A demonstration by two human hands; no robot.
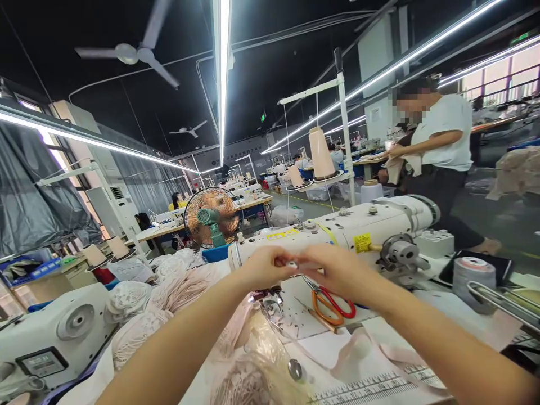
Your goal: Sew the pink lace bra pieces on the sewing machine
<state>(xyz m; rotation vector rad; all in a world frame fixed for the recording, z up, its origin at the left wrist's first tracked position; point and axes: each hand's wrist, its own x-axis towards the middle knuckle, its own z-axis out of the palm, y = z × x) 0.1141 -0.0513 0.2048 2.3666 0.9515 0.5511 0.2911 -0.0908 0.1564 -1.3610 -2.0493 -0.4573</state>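
Observation:
My left hand [265, 267] and my right hand [333, 270] meet in front of a white sewing machine [337, 228]. Both hands are pinched together on a small pale piece [292, 264] held between their fingertips; it is too small to name. Below the hands lie red and orange scissors [333, 304] on the machine bed. Pink lace fabric [181, 298] is heaped to the left, and a pale strip [367, 346] curls across the table with a printed ruler [371, 388].
A second sewing machine [54, 332] sits at the lower left. An orange fan [212, 216] stands behind. Thread cones [321, 153] hang on a stand [346, 129]. A tape roll [475, 275] lies right. A person in a white shirt [439, 152] works at the back right.

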